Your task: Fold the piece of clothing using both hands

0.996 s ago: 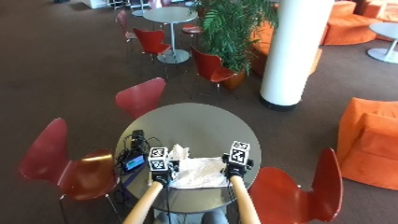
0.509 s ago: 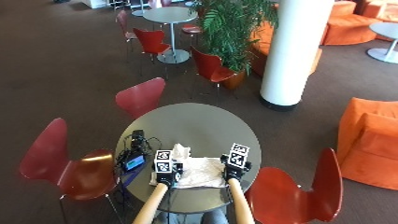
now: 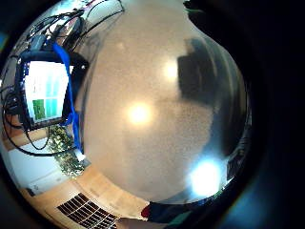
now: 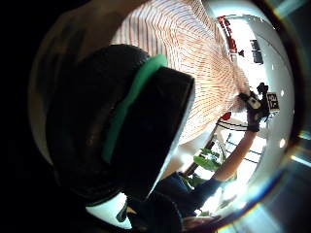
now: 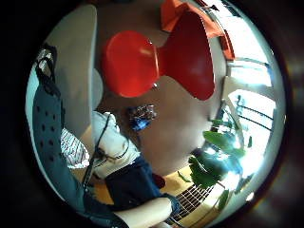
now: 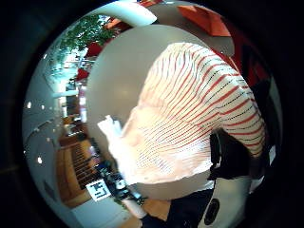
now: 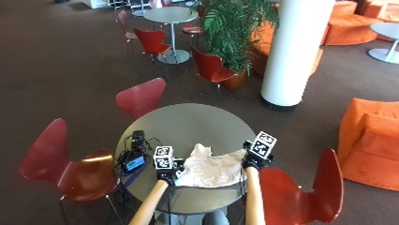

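Left hand (image 7: 167,168) pinches the striped shirt's (image 7: 209,169) near-left edge; right hand (image 7: 254,160) appears to grip its right edge, fingers largely hidden. The shirt lies bunched between them, long axis left to right, equally reachable. It sits near-side on the round grey surface (image 7: 187,122); red chairs (image 7: 142,96) surround.

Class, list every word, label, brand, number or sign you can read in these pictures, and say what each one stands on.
None can be read.
Device on the table, beside the striped garment: its lit screen shows green and white blocks, any text too blurred to read.
Garment: stripes only, no visible label or print.
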